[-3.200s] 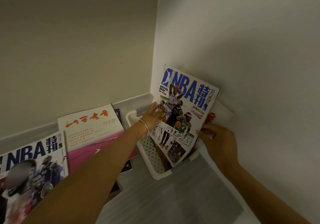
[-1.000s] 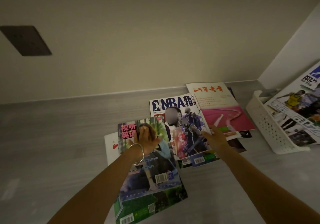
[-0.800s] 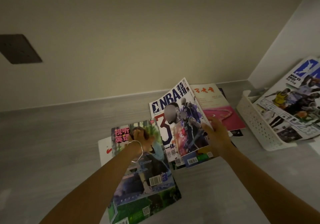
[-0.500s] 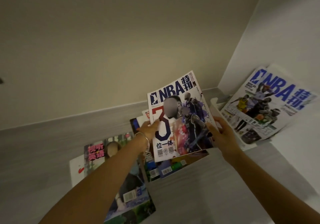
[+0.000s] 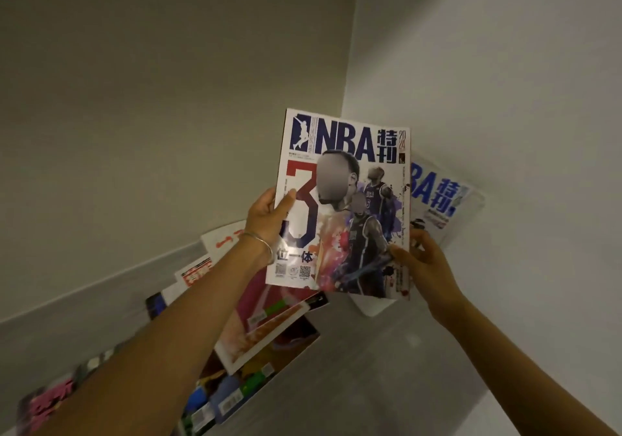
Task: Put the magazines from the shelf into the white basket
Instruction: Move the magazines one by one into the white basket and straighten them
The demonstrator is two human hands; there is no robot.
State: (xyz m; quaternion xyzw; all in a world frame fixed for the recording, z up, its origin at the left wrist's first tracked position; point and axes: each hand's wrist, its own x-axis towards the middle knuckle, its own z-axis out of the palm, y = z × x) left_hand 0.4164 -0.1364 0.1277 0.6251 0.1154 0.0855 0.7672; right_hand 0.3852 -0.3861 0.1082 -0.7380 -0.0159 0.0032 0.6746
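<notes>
1. NBA magazine (image 5: pixel 343 206), head view: upright, cover to camera, off the shelf (image 5: pixel 370 385), just above and in front of the white basket (image 5: pixel 372 307).
2. Left hand (image 5: pixel 269 220) pinches its left edge, thumb on the cover, fingers behind. Right hand (image 5: pixel 420 260) pinches the lower right edge the same way. The two-edge grip likely keeps the floppy pages flat for slotting in.
3. Second NBA magazine (image 5: pixel 441 196) is in the basket, leaning on the side wall. The held one probably goes in front of it.
4. Left of the basket: loose magazine pile (image 5: pixel 269 328), not yet moved.
</notes>
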